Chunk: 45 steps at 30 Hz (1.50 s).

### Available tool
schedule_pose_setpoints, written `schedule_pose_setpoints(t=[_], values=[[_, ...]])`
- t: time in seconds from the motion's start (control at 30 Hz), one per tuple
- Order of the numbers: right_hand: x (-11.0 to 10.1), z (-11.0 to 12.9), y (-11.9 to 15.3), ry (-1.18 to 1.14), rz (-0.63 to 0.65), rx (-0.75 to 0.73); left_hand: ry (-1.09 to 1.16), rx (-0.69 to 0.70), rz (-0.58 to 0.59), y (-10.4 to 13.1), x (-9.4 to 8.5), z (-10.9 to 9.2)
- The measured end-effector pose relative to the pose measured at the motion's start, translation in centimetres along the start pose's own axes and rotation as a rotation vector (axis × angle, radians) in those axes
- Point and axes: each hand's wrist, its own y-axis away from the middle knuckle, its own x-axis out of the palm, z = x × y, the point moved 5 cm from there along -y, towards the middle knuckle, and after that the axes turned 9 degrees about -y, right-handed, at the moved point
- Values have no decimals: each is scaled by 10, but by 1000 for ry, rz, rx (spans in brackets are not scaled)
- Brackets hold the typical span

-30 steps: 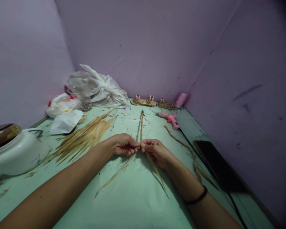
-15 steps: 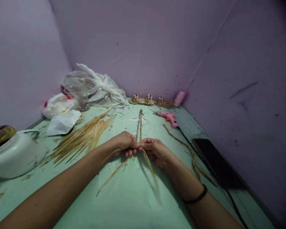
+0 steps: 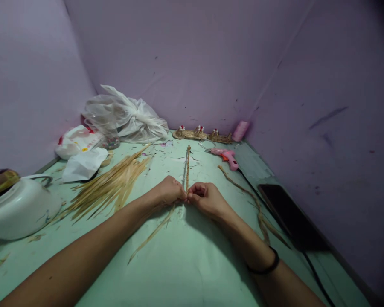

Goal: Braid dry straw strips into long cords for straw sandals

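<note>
Identify braid (image 3: pixel 187 172) by golden-brown plaited pattern, strips (image 3: pixel 110 187) by straw yellow. Note glue gun (image 3: pixel 229 159) in pink with orange trigger (image 3: pixel 225 158), pot (image 3: pixel 22 209) in white with blue marks, table (image 3: pixel 179 268) in mint green, wall (image 3: pixel 195 68) in lilac.

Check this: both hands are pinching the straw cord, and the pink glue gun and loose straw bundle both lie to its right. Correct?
Not quite: the head view shows the loose straw bundle lying left of the straw cord. The left hand and right hand do pinch the cord, and the pink glue gun lies to its right.
</note>
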Motion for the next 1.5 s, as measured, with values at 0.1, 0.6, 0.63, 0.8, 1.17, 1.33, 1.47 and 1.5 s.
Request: schedule_pose_setpoints(t=[0.1,0.6,0.63,0.8,1.17,1.33,1.47,1.5], values=[[-5,8,6,256,-46,-46,61,68,-38,-1,3,-3],[20,38,35,737,-178,-109,249,-102,65,0,11,9],[22,38,36,751,-162,-122,239,-69,55,0,9,9],[5,40,28,531,-119,-110,211,69,70,-3,4,5],[9,11,16,-231,-39,396,191,92,182,-9,3,10],[2,6,10,-153,-64,291,115,119,152,-10,2,11],[6,3,9,-163,-58,265,50,123,138,-7,0,8],[7,3,9,-165,-55,263,50,120,137,-6,-1,7]])
